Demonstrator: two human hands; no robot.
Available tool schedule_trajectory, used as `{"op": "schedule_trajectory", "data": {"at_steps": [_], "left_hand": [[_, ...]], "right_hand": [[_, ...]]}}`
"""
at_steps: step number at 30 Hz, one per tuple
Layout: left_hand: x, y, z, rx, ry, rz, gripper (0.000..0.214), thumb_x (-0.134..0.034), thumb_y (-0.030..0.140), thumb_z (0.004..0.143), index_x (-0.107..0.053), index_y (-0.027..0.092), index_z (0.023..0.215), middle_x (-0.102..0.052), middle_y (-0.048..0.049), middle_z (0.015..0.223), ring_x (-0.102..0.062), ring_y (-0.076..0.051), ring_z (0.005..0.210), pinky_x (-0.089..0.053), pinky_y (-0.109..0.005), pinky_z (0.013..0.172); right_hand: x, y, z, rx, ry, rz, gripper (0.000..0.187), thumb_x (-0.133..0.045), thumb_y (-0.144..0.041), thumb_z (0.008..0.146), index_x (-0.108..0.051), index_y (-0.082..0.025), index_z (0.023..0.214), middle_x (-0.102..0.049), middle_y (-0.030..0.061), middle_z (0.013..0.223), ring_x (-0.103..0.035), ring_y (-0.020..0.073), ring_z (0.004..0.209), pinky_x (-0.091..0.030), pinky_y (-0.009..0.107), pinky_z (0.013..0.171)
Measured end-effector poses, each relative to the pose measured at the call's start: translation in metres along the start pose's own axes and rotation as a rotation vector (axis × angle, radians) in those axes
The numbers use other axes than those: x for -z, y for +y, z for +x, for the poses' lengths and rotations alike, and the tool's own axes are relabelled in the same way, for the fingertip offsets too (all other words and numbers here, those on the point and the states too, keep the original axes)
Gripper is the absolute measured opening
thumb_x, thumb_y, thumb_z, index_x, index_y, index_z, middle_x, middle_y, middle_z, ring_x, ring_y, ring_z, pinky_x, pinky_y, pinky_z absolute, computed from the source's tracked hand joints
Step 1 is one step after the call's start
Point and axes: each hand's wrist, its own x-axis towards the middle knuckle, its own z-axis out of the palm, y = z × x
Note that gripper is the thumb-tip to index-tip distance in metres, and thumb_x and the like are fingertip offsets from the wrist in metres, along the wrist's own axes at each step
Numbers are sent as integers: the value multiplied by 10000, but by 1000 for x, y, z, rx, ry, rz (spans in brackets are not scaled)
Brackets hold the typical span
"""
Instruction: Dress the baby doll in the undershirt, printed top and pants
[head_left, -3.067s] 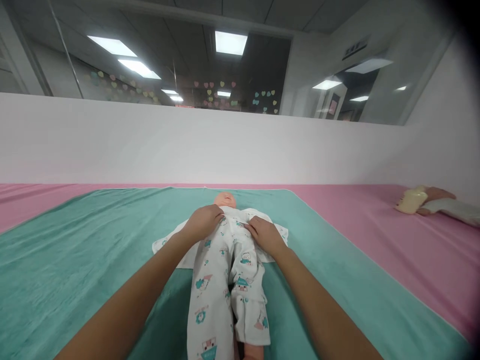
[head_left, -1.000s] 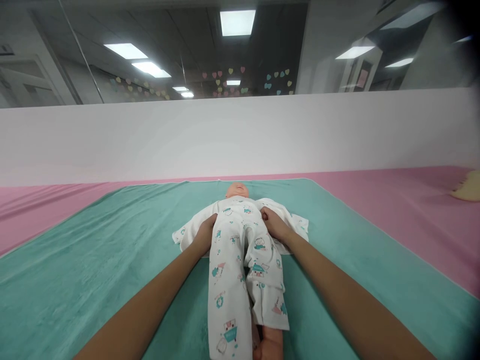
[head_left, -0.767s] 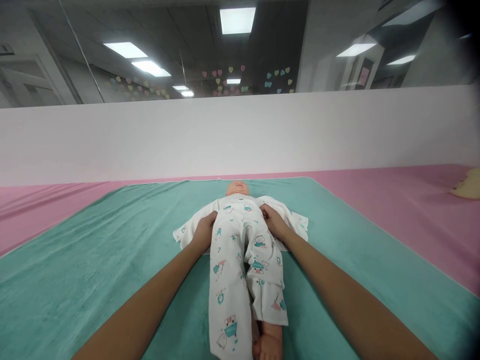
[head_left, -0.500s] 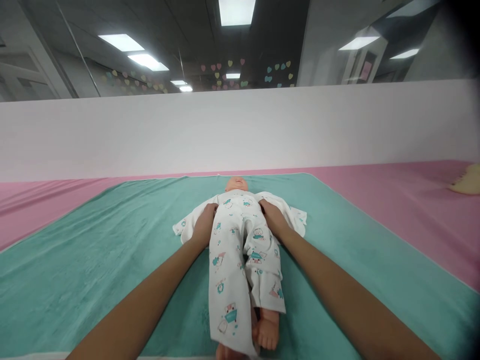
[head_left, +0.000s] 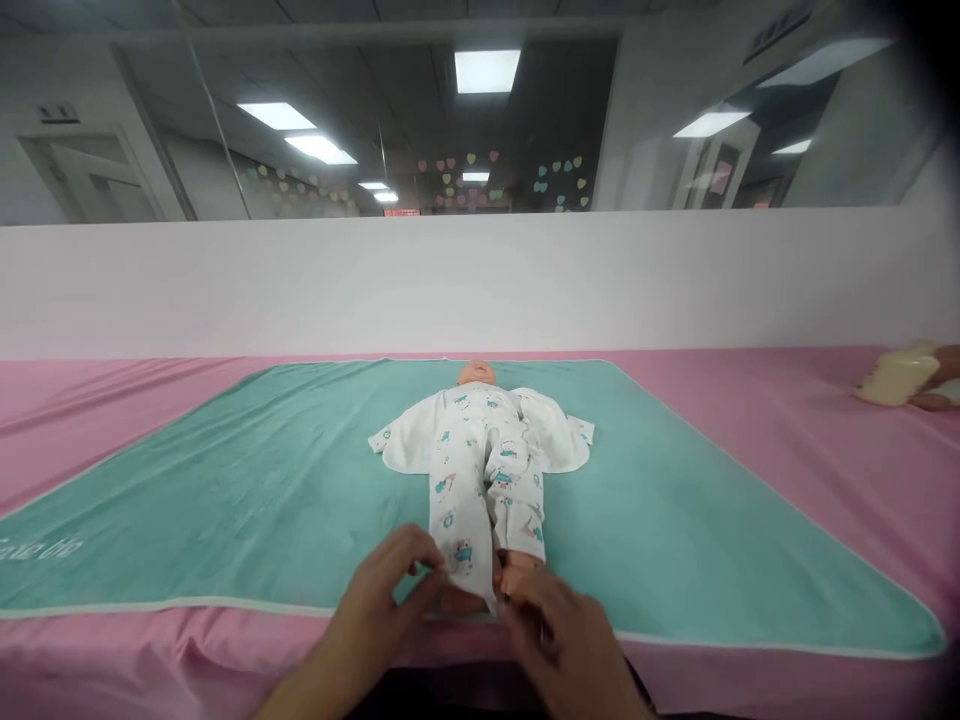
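Observation:
A baby doll [head_left: 475, 373] lies on its back on a teal towel [head_left: 315, 510], its head away from me. It wears white printed trousers [head_left: 459, 490] and a white top [head_left: 411, 435] with the sleeves spread to both sides. My left hand [head_left: 390, 595] pinches the left side of the hem on the left trouser leg between thumb and fingers. At the right corner of that same hem, my right hand [head_left: 562, 635] is closed, slightly blurred, in front of the doll's bare right-side foot [head_left: 519, 562]. The other foot is mostly covered by the long trouser leg.
Pink cloth [head_left: 750, 400] covers the surface around the towel. At the far right, another person's hand [head_left: 946, 370] is on a pale yellow bottle [head_left: 898, 375]. A low white wall [head_left: 480, 285] with glass above it stands behind the doll.
Both my hands have left the doll's waist and come down to the trouser hem near the feet. The view has shifted, showing the towel's near edge and more of the yellow object.

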Motion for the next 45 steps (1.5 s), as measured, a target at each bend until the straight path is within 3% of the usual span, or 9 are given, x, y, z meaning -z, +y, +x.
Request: {"op": "schedule_trajectory", "data": {"at_steps": [4,7,10,14,22,27,34,40,45], "left_hand": [[-29,0,-37,4,29,49,228,-552,250,800,-549,304,1022,-538,-41,1115,-523,-205,1037,-443,-342,891],[-41,0,-40,35,106,62,313,-553,201,778,-516,288,1077,-514,-51,1160,-504,-214,1085,-429,-363,927],[-42,8,-38,42,144,49,326,-529,210,794,-481,260,1113,-498,-61,1184,-495,-213,1102,-416,-372,938],[-36,28,-34,78,167,64,286,-479,296,831,-472,233,1110,-534,-81,1139,-516,-234,1074,-422,-383,888],[-44,44,-22,223,159,165,284,-404,251,828,-464,221,1104,-600,-62,1034,-586,-213,929,-416,-323,749],[-57,29,-25,236,243,-87,306,-408,364,842,-462,194,1090,-613,-75,985,-598,-208,853,-445,-320,698],[-50,22,-16,258,317,-206,164,-467,313,803,-515,200,913,-558,12,700,-552,-154,643,-451,-286,624],[-48,32,-17,222,207,-346,184,-481,329,823,-493,195,948,-573,-32,875,-594,-156,753,-496,-299,674],[-44,48,-26,-62,238,-90,266,-431,141,815,-476,221,1064,-494,-69,1145,-510,-179,1059,-445,-346,885]], "right_hand": [[-45,-11,-32,-211,48,-153,398,-473,-336,806,-450,-321,1203,-659,70,789,-601,270,618,-369,366,523],[-48,-21,-20,-250,100,-203,265,-411,-284,818,-553,-305,1041,-649,80,757,-588,273,617,-351,364,516],[-32,-37,-7,-286,110,76,127,-446,-308,811,-568,-272,817,-598,39,640,-551,219,577,-363,329,509],[-13,-59,-5,-410,73,606,183,-479,-404,807,-519,-232,758,-446,-38,480,-397,125,420,-306,256,411],[-21,-70,-21,-417,163,834,307,-511,-404,802,-385,-198,614,-320,-73,460,-259,67,420,-199,216,407],[-35,-62,-28,-490,192,1069,315,-524,-402,800,-355,-199,629,-278,-83,462,-199,56,422,-158,222,415],[-44,-50,-40,-472,278,657,280,-542,-405,790,-414,-195,658,-341,-51,579,-311,87,526,-261,224,481],[-35,-57,-30,-174,463,130,171,-454,-272,853,-514,-195,712,-517,30,838,-460,142,716,-366,255,612],[-22,-64,-15,-27,458,23,178,-413,-207,868,-466,-194,698,-495,27,763,-454,154,733,-370,275,658]]}}
